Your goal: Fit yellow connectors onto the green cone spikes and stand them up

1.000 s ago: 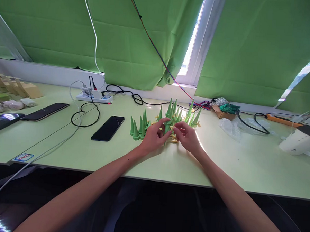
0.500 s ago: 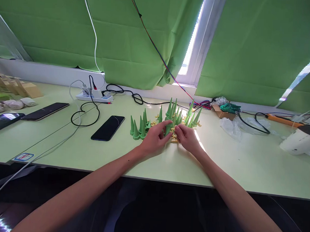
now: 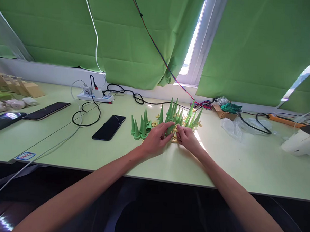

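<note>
Several green cones [image 3: 137, 130] stand upright on the pale table, with more in a cluster behind my hands. My left hand [image 3: 157, 136] is closed around a green cone [image 3: 170, 129] at the front of that cluster. Beside it, on the right, my right hand [image 3: 187, 136] pinches a small yellowish piece [image 3: 175, 129] against or close to the cone. Other yellowish pieces [image 3: 154, 124] lie among the cones, and one [image 3: 174, 140] shows just below my fingertips. The fingers partly hide where cone and piece meet.
A black phone [image 3: 109, 127] lies left of the cones, with black and white cables and a power strip [image 3: 95, 96] beyond. At right are clear plastic bags [image 3: 231, 128], a small cardboard box [image 3: 224, 113] and a white appliance [image 3: 300, 140].
The cone at my left hand has tilted and sits lower between the fingers. My hands have shifted only slightly, and the whole view has moved a little.
</note>
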Available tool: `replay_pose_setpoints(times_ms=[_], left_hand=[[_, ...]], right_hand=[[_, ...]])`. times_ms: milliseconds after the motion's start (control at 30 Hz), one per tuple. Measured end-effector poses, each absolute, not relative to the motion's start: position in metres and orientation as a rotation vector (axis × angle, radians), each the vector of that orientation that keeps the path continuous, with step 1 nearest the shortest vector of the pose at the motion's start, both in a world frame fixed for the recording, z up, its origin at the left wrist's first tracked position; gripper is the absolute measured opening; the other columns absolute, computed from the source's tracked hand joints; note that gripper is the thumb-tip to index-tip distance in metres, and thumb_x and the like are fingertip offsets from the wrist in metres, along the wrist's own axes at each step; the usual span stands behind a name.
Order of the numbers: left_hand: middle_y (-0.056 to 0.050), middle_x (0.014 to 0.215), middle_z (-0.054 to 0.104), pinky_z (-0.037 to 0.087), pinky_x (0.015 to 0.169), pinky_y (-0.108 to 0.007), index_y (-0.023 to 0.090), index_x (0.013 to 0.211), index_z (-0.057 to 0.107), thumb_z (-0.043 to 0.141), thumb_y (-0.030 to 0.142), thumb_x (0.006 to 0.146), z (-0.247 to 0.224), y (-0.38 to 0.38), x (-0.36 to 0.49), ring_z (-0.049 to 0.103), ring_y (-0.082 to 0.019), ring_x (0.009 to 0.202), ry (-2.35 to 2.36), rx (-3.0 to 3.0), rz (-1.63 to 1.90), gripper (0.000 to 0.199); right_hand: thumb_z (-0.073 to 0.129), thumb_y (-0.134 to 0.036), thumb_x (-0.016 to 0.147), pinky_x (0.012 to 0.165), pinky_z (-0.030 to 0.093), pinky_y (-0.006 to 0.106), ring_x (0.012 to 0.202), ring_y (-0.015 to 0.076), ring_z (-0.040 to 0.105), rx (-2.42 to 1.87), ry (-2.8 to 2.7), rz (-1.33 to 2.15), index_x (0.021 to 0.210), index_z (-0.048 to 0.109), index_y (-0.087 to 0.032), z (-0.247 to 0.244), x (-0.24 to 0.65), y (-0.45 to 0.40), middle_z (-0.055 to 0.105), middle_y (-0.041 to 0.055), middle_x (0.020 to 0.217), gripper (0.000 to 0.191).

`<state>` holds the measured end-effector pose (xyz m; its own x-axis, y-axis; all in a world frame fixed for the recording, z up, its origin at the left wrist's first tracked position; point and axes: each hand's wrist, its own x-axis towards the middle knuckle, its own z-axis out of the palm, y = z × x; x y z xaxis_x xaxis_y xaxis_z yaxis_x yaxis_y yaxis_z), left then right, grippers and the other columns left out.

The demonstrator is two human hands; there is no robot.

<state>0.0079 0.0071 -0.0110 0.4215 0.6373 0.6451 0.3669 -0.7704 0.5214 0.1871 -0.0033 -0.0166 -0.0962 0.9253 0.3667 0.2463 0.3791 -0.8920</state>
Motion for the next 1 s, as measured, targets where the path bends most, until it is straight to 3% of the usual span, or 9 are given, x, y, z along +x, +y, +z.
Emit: replay_pose_setpoints(times_ms=[267, 533, 733, 1000], left_hand=[[-0.002, 0.094, 0.061, 0.043, 0.059, -0.022, 0.025, 0.13, 0.055, 0.056, 0.029, 0.094, -0.008, 0.004, 0.007, 0.045, -0.006, 0.053, 0.865, 2.409, 1.25, 0.037], [-0.002, 0.088, 0.059, 0.042, 0.063, -0.023, 0.024, 0.129, 0.056, 0.052, 0.029, 0.096, -0.008, 0.007, 0.006, 0.045, -0.008, 0.059, 0.837, 2.57, 1.245, 0.033], [0.004, 0.079, 0.054, 0.037, 0.052, -0.021, 0.023, 0.125, 0.055, 0.061, 0.033, 0.09, -0.003, 0.004, 0.009, 0.041, -0.004, 0.047, 0.899, 2.304, 1.335, 0.037], [0.007, 0.072, 0.056, 0.038, 0.049, -0.018, 0.024, 0.116, 0.046, 0.067, 0.043, 0.084, 0.01, -0.001, 0.009, 0.047, -0.004, 0.045, 0.963, 1.886, 1.384, 0.043]], right_hand=[[0.06, -0.071, 0.08, 0.035, 0.018, 0.023, 0.039, 0.0058, 0.022, -0.987, -1.393, 1.175, 0.055, 0.031, -0.023, -0.006, 0.182, -0.009, 0.023, -0.0085, 0.048, 0.061], [0.06, -0.067, 0.083, 0.032, 0.011, 0.02, 0.037, 0.0043, 0.017, -0.976, -1.358, 1.4, 0.056, 0.027, -0.024, 0.001, 0.186, -0.011, 0.02, -0.0102, 0.049, 0.06], [0.054, -0.069, 0.086, 0.031, 0.02, 0.023, 0.031, 0.0073, 0.034, -0.938, -1.366, 1.254, 0.055, 0.04, -0.021, -0.001, 0.183, -0.011, 0.029, -0.0081, 0.045, 0.058], [0.053, -0.056, 0.093, 0.036, 0.037, 0.023, 0.039, 0.0097, 0.051, -0.925, -1.614, 0.873, 0.08, 0.055, -0.02, -0.002, 0.181, -0.02, 0.058, -0.0026, 0.058, 0.039]])
